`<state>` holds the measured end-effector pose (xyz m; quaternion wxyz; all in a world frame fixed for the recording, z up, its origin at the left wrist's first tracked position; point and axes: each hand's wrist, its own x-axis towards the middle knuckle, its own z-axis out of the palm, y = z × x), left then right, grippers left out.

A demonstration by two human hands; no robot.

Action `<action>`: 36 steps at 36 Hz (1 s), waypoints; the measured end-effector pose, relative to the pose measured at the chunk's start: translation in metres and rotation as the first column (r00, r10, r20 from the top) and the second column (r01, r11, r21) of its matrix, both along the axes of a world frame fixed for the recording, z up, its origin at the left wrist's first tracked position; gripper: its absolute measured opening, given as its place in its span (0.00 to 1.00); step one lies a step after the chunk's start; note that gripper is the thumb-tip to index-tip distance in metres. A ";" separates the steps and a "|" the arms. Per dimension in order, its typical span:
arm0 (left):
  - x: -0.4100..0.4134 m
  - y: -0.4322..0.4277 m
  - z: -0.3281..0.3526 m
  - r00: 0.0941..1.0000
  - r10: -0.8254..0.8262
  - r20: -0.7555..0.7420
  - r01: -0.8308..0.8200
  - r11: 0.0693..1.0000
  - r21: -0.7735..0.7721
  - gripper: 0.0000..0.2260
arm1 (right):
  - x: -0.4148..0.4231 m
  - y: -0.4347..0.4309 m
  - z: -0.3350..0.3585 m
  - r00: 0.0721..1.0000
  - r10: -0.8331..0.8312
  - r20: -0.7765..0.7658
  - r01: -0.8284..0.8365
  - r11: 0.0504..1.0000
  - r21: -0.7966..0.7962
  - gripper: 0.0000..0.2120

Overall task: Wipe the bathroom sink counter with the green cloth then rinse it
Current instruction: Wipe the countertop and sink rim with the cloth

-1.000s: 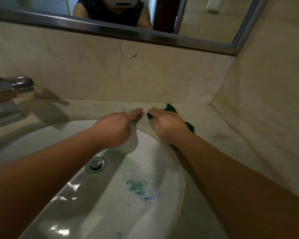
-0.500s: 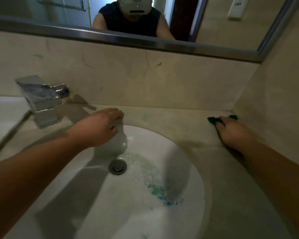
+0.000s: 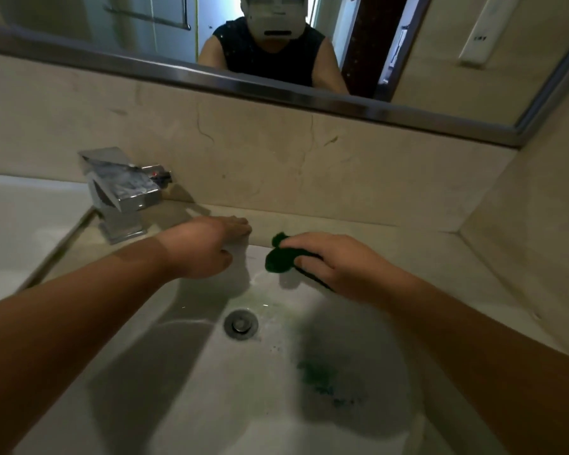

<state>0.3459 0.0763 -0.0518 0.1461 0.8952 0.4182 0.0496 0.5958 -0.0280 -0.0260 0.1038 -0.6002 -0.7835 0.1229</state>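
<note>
Head view: right grip [image 3: 339, 267] closed around green cloth [image 3: 281, 262], bunched, held over far rim of white sink [image 3: 184, 389], just above the basin. Left grip [image 3: 207, 247] loosely open, holding nothing, fingers curled down on the rim beside chrome faucet [image 3: 122, 195]. Drain [image 3: 241, 324] below and between both. Beige surface [image 3: 391, 244] behind, mirror [image 3: 408, 50] above.

Beige counter [image 3: 391, 244], chrome faucet [image 3: 122, 195].

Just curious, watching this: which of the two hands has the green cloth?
The right hand grips the green cloth over the basin's back edge. The left hand holds nothing, resting flat on the rim near the faucet.
</note>
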 end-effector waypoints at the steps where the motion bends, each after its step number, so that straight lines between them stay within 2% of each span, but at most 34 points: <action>1: -0.004 -0.001 -0.001 1.000 0.003 0.008 -0.003 1.000 0.009 0.33 | 0.007 -0.005 0.007 1.000 -0.001 -0.001 0.001 0.998 0.060 0.18; 3: -0.012 -0.004 -0.005 1.000 0.016 0.022 -0.017 0.999 0.032 0.33 | 0.032 -0.010 0.016 0.998 -0.065 -0.028 0.069 0.979 0.194 0.17; 5: -0.022 -0.004 -0.011 0.999 0.029 0.014 -0.029 0.999 0.046 0.35 | 0.064 -0.007 0.014 0.968 -0.251 -0.007 0.245 0.937 0.250 0.17; 7: -0.030 0.000 -0.018 0.999 0.031 0.009 -0.031 0.999 0.033 0.37 | 0.083 0.002 -0.001 0.881 -0.471 0.045 0.457 0.871 0.179 0.19; 9: -0.033 0.004 -0.022 1.000 0.020 0.024 -0.020 1.000 0.015 0.38 | 0.084 0.011 -0.022 0.805 -0.583 0.108 0.576 0.812 0.092 0.19; 11: -0.032 0.010 -0.024 0.999 0.009 0.034 -0.009 1.000 0.007 0.37 | 0.069 0.020 -0.035 0.790 -0.601 0.122 0.588 0.799 0.124 0.18; 13: -0.033 0.016 -0.024 0.999 0.005 0.033 -0.005 1.000 -0.006 0.37 | 0.040 0.031 -0.034 0.823 -0.553 0.133 0.535 0.832 0.148 0.16; 16: -0.035 0.022 -0.023 0.999 0.002 0.034 -0.002 1.000 -0.007 0.37 | -0.010 0.047 -0.028 0.879 -0.445 0.170 0.446 0.894 0.036 0.20; 18: -0.035 0.023 -0.022 1.000 -0.002 0.027 0.002 1.000 -0.003 0.38 | -0.038 0.051 -0.026 0.936 -0.330 0.124 0.328 0.944 0.036 0.23; 20: -0.036 0.022 -0.023 1.000 -0.011 0.020 0.011 1.000 -0.004 0.38 | -0.057 0.049 -0.027 0.989 -0.141 0.040 0.137 0.988 0.075 0.19; 23: -0.036 0.022 -0.022 1.000 -0.008 0.015 0.008 1.000 -0.003 0.39 | -0.058 0.037 -0.016 0.997 -0.034 -0.065 0.038 0.997 0.060 0.19; 27: -0.037 0.021 -0.021 1.000 -0.005 0.016 0.005 1.000 0.020 0.38 | -0.013 0.021 0.011 0.968 -0.105 -0.228 0.146 0.974 0.171 0.19; 29: -0.036 0.021 -0.020 1.000 -0.013 0.021 0.012 1.000 0.017 0.38 | 0.027 0.018 0.020 0.957 -0.244 -0.158 0.278 0.927 0.252 0.18; 31: -0.036 0.023 -0.022 1.000 -0.022 0.022 0.021 1.000 0.011 0.38 | 0.065 0.019 0.021 0.901 -0.428 -0.069 0.427 0.851 0.307 0.19; 33: -0.037 0.026 -0.025 0.999 -0.023 0.027 0.023 1.000 0.001 0.38 | 0.089 0.022 0.013 0.815 -0.578 -0.046 0.572 0.789 0.225 0.22; 36: -0.038 0.028 -0.026 0.999 -0.028 0.021 0.028 1.000 -0.001 0.39 | 0.085 0.027 -0.012 0.761 -0.643 0.083 0.647 0.762 -0.025 0.25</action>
